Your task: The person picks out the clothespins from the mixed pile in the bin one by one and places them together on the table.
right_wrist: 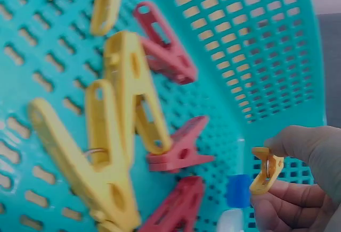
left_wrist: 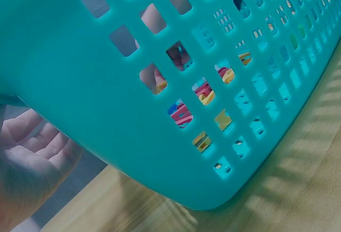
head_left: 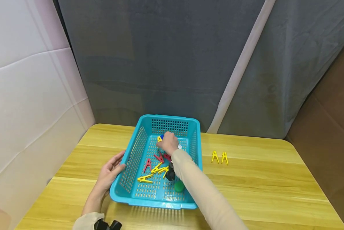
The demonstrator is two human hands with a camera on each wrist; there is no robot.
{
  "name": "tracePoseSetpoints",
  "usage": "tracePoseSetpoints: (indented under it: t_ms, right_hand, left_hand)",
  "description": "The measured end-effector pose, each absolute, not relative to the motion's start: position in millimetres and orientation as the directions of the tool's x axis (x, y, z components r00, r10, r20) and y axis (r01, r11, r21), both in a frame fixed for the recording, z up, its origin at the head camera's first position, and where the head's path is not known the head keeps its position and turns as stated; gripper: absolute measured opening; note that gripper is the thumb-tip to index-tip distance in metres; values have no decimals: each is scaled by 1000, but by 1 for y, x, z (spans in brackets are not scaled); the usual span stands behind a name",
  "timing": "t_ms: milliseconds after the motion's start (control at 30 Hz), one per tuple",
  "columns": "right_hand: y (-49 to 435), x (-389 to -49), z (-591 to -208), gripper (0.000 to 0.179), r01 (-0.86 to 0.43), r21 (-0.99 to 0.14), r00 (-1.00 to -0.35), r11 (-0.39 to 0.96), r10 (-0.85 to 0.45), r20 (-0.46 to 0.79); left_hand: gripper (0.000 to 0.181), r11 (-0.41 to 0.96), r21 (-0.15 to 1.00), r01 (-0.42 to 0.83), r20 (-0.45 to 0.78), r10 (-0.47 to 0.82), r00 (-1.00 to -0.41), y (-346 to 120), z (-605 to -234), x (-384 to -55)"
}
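Observation:
My left hand (head_left: 107,174) holds the left side of a turquoise plastic basket (head_left: 199,140); its fingers (left_wrist: 40,141) lie outside the wall, under the rim. Inside the far part of the basket, my right hand (head_left: 168,143) pinches a yellow clothespin (right_wrist: 266,171) between thumb and fingers. A blue object (right_wrist: 238,190) and a white piece (right_wrist: 230,221) lie close to that hand. Red clothespins (right_wrist: 184,146) and yellow clothespins (right_wrist: 109,176) are scattered over the basket floor. A green round object (head_left: 179,186) lies near the front, partly beside my right sleeve.
Two yellow clothespins (head_left: 219,157) stand side by side on the wooden table (head_left: 261,185), right of the basket. A grey curtain (head_left: 172,64) hangs behind the table. White cloth (head_left: 31,95) covers the left side, and a brown panel (head_left: 330,127) the right.

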State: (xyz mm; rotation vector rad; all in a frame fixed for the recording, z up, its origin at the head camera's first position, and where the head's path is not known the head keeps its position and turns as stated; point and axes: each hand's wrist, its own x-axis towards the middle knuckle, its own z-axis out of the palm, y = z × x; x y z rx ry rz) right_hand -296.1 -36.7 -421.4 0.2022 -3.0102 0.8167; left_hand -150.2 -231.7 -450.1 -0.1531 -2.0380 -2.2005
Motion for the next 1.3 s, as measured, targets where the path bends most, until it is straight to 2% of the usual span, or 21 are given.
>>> tracePoseSetpoints:
  t_ms: [133,233,533,800,967,1133,1300]
  right_hand:
    - [-30,-296,-412,53,-156,-532,-988,832,-135,79]
    - [-24,-297,-404,57,-191,-561,-982,806,-156,110]
    - [-3,-290,-378,57,-225,-633,-974,740,-192,122]
    - [21,-283,-360,55,-285,-632,-958,721,-203,200]
    - [39,-278,-355,54,-326,-589,-941,739,-192,280]
    - [58,-270,-352,46,-329,-576,-933,748,-166,318]
    - [74,-261,-349,24,-311,-597,-934,740,-121,337]
  left_hand:
    - [52,-70,984,165,163,-32,-986,-231,-450,-151]
    - [52,-72,983,169,167,-27,-986,-231,-450,-152]
    - [53,-82,981,174,173,-12,-985,-228,-450,-153]
    - [52,-89,979,184,183,-16,-983,-228,-451,-154]
    - [52,-82,980,181,180,-17,-983,-228,-451,-154]
    - [53,-86,980,181,181,-11,-983,-230,-452,-154]
    - [54,-87,980,178,178,-12,-984,-231,-452,-154]
